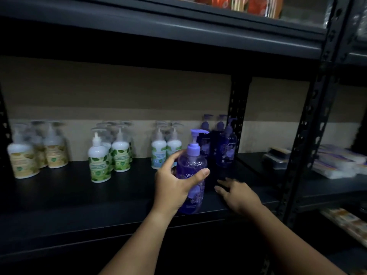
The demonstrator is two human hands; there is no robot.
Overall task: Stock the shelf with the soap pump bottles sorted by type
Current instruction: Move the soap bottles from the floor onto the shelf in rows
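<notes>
The left hand [174, 187] grips a purple pump bottle [192, 171] upright over the dark shelf [123, 195], thumb across the front, fingers wrapped behind and partly hidden; its label is partly covered. The right hand [238, 195], fingers extended and blurred, holds nothing, just right of the held bottle. Beyond its fingertips stand more purple bottles [226, 143], dim. Far left of the fingers: blue-label bottles [166, 149], green-label bottles [109, 155], yellow-label bottles [37, 153], print illegible.

The left hand [174, 187] is covering most of the purple bottle's [191, 165] label. The yellow bottles [37, 151] near the shelf's [79, 195] left edge are looking blurry.
</notes>
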